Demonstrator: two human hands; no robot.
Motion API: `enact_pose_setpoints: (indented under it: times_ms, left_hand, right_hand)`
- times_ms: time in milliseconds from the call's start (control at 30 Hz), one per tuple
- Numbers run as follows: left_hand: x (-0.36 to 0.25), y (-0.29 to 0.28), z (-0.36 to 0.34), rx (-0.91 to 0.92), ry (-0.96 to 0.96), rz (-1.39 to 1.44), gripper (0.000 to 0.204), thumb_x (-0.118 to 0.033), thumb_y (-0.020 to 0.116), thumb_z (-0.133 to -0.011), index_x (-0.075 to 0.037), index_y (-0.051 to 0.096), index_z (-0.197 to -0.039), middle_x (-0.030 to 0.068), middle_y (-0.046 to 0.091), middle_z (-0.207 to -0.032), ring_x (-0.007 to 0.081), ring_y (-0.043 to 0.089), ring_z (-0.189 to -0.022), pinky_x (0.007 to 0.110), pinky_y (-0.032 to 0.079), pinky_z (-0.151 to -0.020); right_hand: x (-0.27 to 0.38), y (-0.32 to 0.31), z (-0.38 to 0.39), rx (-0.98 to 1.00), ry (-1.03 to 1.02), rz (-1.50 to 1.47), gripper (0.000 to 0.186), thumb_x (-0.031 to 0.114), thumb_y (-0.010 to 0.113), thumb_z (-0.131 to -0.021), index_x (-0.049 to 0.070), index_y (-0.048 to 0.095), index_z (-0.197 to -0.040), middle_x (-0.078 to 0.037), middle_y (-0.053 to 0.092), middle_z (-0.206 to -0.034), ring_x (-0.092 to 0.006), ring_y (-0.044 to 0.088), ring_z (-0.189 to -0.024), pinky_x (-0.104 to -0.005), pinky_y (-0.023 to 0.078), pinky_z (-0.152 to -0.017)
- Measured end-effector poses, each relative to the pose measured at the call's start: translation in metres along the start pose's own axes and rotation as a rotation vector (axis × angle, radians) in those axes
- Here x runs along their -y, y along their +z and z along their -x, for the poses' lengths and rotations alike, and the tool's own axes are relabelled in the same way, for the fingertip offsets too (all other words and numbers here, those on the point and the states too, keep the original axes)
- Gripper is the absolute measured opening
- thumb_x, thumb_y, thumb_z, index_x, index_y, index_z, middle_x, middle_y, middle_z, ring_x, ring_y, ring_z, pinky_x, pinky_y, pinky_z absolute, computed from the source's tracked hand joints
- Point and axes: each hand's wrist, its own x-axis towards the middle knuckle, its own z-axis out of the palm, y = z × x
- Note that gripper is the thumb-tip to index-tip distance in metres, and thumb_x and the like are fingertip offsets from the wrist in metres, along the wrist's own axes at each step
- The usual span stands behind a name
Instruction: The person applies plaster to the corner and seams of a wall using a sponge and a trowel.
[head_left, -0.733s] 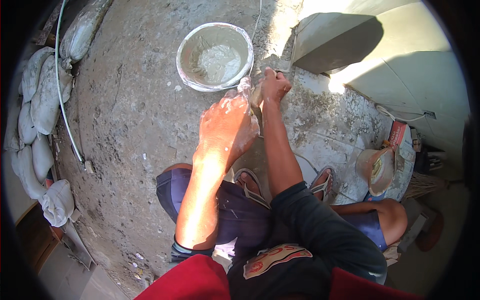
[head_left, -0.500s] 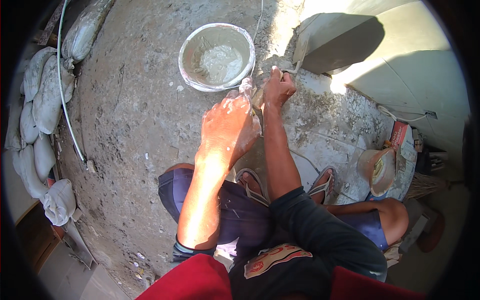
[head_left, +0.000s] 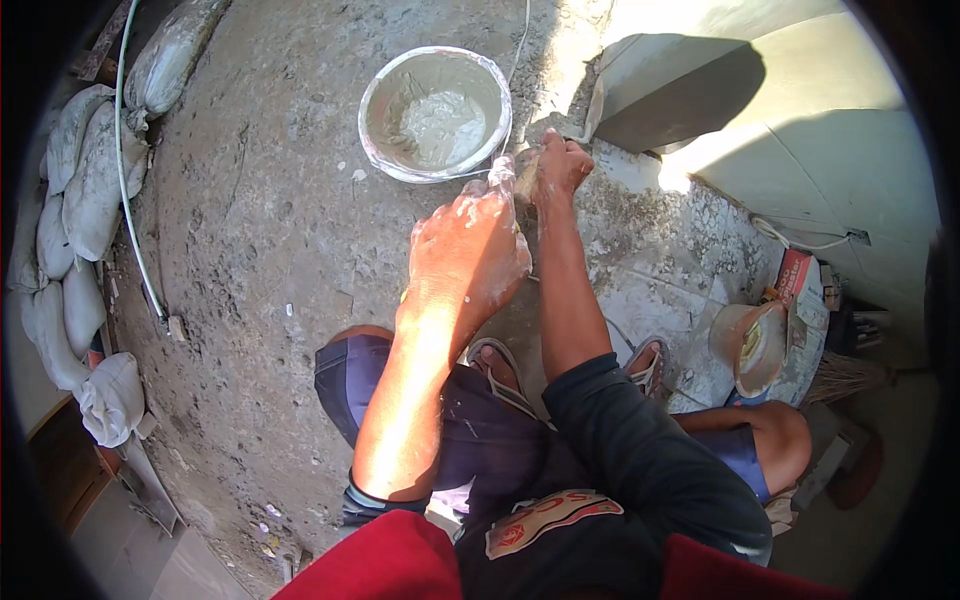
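Note:
My left hand (head_left: 465, 255), smeared with wet plaster, is closed just below the bucket, its back towards me. The index finger reaches up near the bucket's rim; what the fingers hold is hidden beneath the hand. A tan piece (head_left: 526, 186) shows between my two hands, and I cannot make out what it belongs to. My right hand (head_left: 562, 168) is closed round the handle of a trowel (head_left: 595, 108), whose bent shank and narrow-looking blade point away from me. The round bucket (head_left: 377, 158) is partly filled with wet grey-white plaster (head_left: 440, 125).
Filled white sacks (head_left: 95, 190) line the left side beside a pale hose (head_left: 125, 190). A pale wall panel (head_left: 830, 170) stands at right, with a cable near its base. Lower right are a plaster-stained tub (head_left: 750, 345), a red-and-white box (head_left: 793, 275) and a broom (head_left: 845, 375).
The left hand has shifted slightly right. My right hand has turned a little, and the trowel blade appears narrower and more edge-on. The bucket has stayed in place.

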Motion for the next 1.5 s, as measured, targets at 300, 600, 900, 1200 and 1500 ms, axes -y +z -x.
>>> enact_pose_setpoints:
  times_ms: [300, 600, 900, 1200, 1500]
  left_hand:
    - [-0.003, -0.006, 0.005, 0.014, -0.020, 0.030, 0.067, -0.014, 0.056, -0.080, -0.009, 0.042, -0.144, 0.0206, 0.065, -0.113, 0.0383, 0.062, -0.105, 0.048, 0.050, -0.090]
    - [0.005, 0.004, 0.007, -0.048, 0.009, -0.029, 0.069, -0.015, 0.057, -0.079, -0.010, 0.041, -0.146, 0.0204, 0.066, -0.112, 0.0382, 0.063, -0.106, 0.048, 0.049, -0.091]
    - [-0.006, 0.000, 0.006, -0.048, 0.035, 0.002, 0.067, -0.014, 0.057, -0.079, -0.008, 0.042, -0.144, 0.0210, 0.066, -0.111, 0.0397, 0.063, -0.102, 0.049, 0.050, -0.089]
    - [0.001, 0.015, 0.002, -0.092, 0.065, -0.043, 0.068, -0.015, 0.059, -0.080, -0.010, 0.040, -0.145, 0.0187, 0.066, -0.111, 0.0379, 0.063, -0.104, 0.048, 0.050, -0.090]
    - [-0.016, 0.002, 0.002, 0.006, 0.009, 0.004, 0.069, -0.016, 0.059, -0.080, -0.010, 0.040, -0.146, 0.0182, 0.066, -0.110, 0.0372, 0.063, -0.104, 0.047, 0.050, -0.091]
  right_hand:
    - [0.011, -0.005, 0.035, 0.071, -0.143, 0.044, 0.023, 0.013, 0.067, -0.084, -0.002, 0.057, -0.069, -0.007, 0.056, -0.061, -0.0160, 0.053, -0.052, -0.0318, 0.042, -0.049]
    - [0.015, -0.002, 0.040, -0.033, -0.210, -0.158, 0.024, 0.011, 0.066, -0.083, -0.003, 0.055, -0.066, -0.009, 0.056, -0.058, -0.0175, 0.051, -0.051, -0.0349, 0.042, -0.049]
    - [0.013, -0.006, 0.035, -0.064, -0.153, -0.045, 0.025, 0.012, 0.064, -0.083, -0.006, 0.055, -0.069, -0.018, 0.062, -0.067, -0.0277, 0.056, -0.057, -0.0423, 0.044, -0.057]
    - [0.009, -0.015, 0.040, 0.009, -0.173, 0.058, 0.026, 0.015, 0.067, -0.081, -0.008, 0.057, -0.072, -0.020, 0.063, -0.072, -0.0284, 0.056, -0.064, -0.0447, 0.045, -0.067]
    - [0.017, 0.005, 0.015, -0.062, -0.036, 0.131, 0.020, 0.011, 0.065, -0.083, -0.008, 0.065, -0.082, -0.018, 0.067, -0.077, -0.0273, 0.061, -0.068, -0.0427, 0.048, -0.071]
